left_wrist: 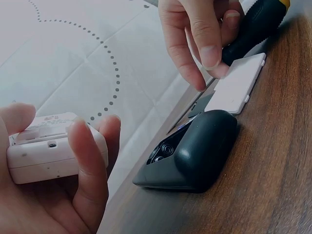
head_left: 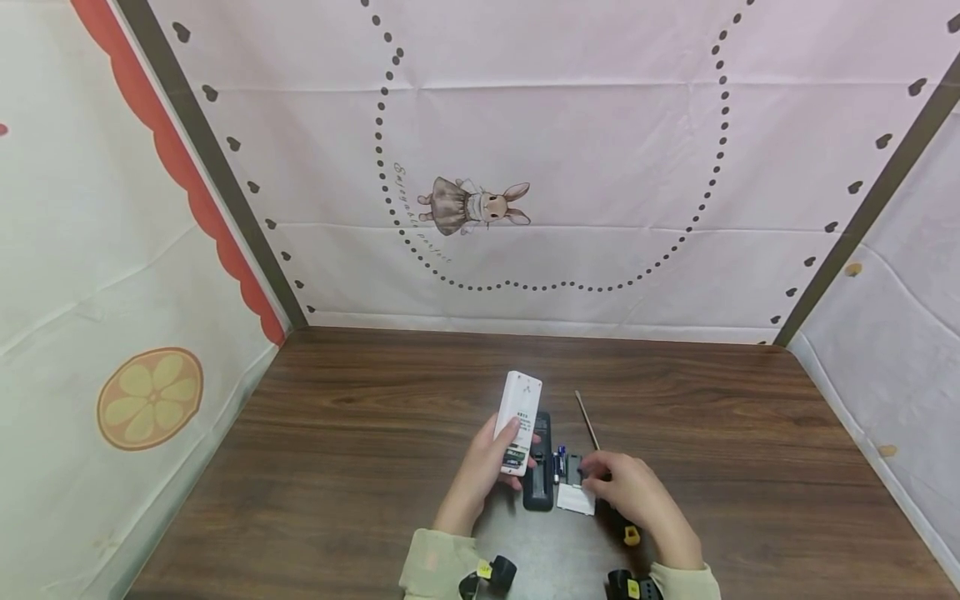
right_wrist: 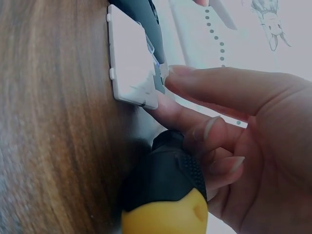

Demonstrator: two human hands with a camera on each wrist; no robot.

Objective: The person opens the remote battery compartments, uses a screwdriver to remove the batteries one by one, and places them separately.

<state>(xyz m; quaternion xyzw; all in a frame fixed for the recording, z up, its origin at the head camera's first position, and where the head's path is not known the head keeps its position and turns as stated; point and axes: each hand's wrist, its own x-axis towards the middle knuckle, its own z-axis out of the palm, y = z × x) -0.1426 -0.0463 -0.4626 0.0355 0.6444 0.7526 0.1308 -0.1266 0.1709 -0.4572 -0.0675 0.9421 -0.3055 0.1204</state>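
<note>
A white remote control is gripped in my left hand, tilted up with its back facing me and the battery compartment uncovered at the lower end. Beneath it on the table lies a black remote control. My right hand is low over the small parts to the right, thumb and forefinger apart. Its fingertips are right at the edge of a white battery cover and a small dark cover. Between that dark cover and the black remote is a blue battery.
A screwdriver lies beside the right hand, its thin shaft pointing away and its black and yellow handle under the hand. Patterned white cloth walls the brown wooden table at the back and sides.
</note>
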